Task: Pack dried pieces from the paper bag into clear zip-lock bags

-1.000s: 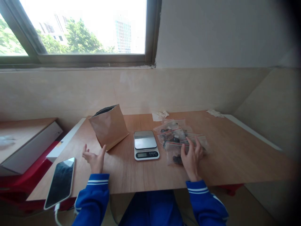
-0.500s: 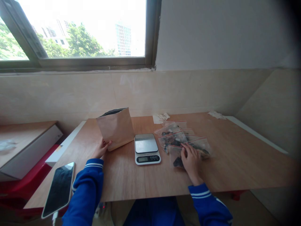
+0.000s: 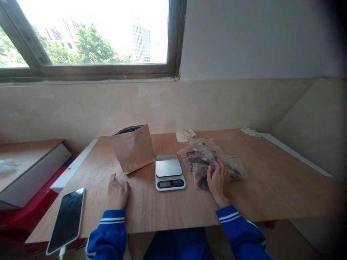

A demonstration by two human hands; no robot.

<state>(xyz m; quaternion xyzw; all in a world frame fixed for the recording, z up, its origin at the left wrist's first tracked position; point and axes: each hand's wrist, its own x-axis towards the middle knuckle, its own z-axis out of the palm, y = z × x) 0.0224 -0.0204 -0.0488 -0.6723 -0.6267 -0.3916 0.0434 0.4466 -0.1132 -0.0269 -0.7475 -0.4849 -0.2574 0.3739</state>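
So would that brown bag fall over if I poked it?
The brown bag might tip easily, since it stands up tall. Its sides would probably bend, because the edges around its open top look thin.

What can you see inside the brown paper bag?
At the open top of the brown paper bag, only a dark inner surface shows; its front hides whatever may lie deeper.

A wooden table [image 3: 271,180], scale [image 3: 170,166] and zip bags [image 3: 202,157] suggest a workroom.
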